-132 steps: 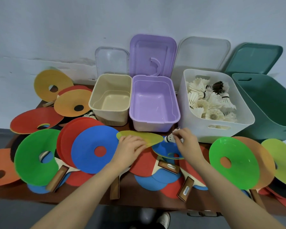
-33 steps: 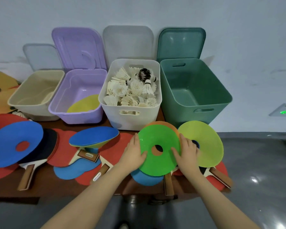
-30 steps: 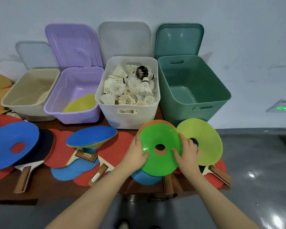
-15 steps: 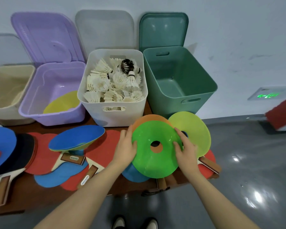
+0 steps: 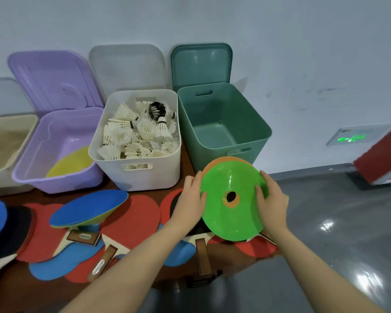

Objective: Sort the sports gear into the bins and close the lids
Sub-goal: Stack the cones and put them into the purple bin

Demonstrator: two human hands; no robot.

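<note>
I hold a stack of flat cones with both hands; a green cone (image 5: 233, 213) is on top and an orange cone (image 5: 226, 160) shows behind it. My left hand (image 5: 191, 196) grips the left edge and my right hand (image 5: 272, 201) grips the right edge. The stack is tilted and raised over the table's right end, in front of the empty green bin (image 5: 255, 134). The purple bin (image 5: 61, 181) has a yellow cone (image 5: 70, 162) inside. Shuttlecocks (image 5: 142, 134) fill the white bin (image 5: 140, 175). A beige bin (image 5: 0, 177) stands at far left.
Open lids lean on the wall behind the bins: purple lid (image 5: 54, 80), clear lid (image 5: 127, 66), green lid (image 5: 201, 64). Red and blue table tennis paddles (image 5: 131, 218) cover the brown table (image 5: 25, 288). A blue cone (image 5: 88, 207) sits tilted at left centre. Grey floor lies to the right.
The green and orange stack has risen off the table in both hands. The lime cone that lay to its right is no longer seen there. Earlier, a yellow cone went into the purple bin.
</note>
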